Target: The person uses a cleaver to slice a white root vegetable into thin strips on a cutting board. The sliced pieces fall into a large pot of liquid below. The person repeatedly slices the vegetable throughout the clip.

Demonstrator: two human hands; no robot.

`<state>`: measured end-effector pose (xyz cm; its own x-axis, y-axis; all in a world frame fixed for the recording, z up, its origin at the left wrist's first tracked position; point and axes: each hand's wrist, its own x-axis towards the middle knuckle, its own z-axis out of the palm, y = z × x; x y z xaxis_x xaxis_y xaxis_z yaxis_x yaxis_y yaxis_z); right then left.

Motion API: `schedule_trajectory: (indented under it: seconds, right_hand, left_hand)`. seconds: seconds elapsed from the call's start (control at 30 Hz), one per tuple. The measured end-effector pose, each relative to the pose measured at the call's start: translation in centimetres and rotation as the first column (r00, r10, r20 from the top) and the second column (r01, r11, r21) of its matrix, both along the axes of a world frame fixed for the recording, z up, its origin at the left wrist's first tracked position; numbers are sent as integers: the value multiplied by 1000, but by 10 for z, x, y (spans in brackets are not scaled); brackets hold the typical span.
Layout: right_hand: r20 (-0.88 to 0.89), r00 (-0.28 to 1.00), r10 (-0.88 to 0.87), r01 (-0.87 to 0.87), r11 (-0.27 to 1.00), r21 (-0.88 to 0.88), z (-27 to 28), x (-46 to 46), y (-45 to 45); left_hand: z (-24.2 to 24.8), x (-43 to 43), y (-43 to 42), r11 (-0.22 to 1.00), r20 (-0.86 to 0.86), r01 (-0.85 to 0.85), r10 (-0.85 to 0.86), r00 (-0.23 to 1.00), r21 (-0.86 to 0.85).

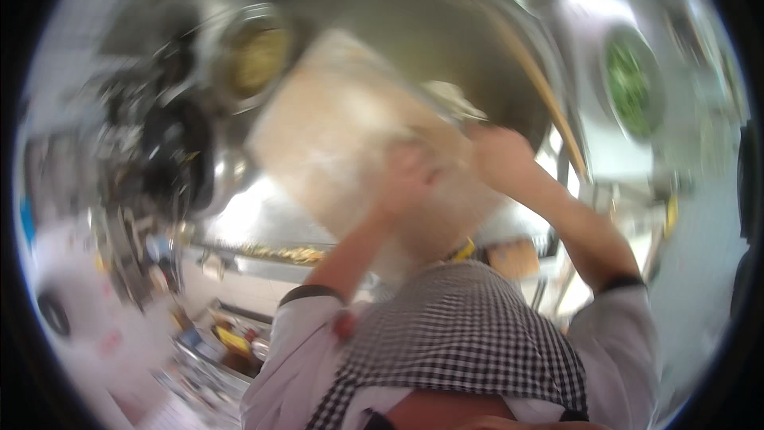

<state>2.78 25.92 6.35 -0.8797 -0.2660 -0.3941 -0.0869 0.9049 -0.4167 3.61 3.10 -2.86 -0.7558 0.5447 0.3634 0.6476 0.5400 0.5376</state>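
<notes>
A large pale brown board [322, 125] lies tilted across the middle of the view, its far right edge over a very big metal wok or pan [418, 30]. My left hand [412, 173] is on or just above the board's near part, badly blurred. At the board's right edge is my right hand [498, 152], its fingers mostly hidden or smeared by motion. Just beyond it, a pale whitish item [453, 98], perhaps a cloth or food, lies at the pan's side; whether my right hand touches it is unclear. A long wooden handle [537, 77] leans over the pan's right side.
A metal bowl with yellowish food [259, 57] stands left of the board, near a black wok [179, 155]. To the right sits a bowl of chopped greens [630, 80]. Pale food scraps [292, 254] lie along the counter's near edge. A tray of containers [233, 340] is lower left.
</notes>
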Motion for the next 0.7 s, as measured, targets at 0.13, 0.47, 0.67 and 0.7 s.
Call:
schedule_trajectory:
  seconds: [0.13,0.47,0.67,0.7]
  right_hand:
    - [-29,948,-317,318,947,51,27,62,47]
    - [550,825,-131,558,30,-830,61,181,-36]
    - [442,863,243,274,509,-816,41,171,-77]
    - [413,880,235,236,538,-809,36,174,-86]
  left_hand:
    - [19,7,7,997,-32,-10,13,999,77]
    - [144,151,-110,560,629,-579,128,767,592]
    - [165,261,-115,353,660,-623,21,751,698]
    - [170,278,-116,253,675,-656,16,738,711]
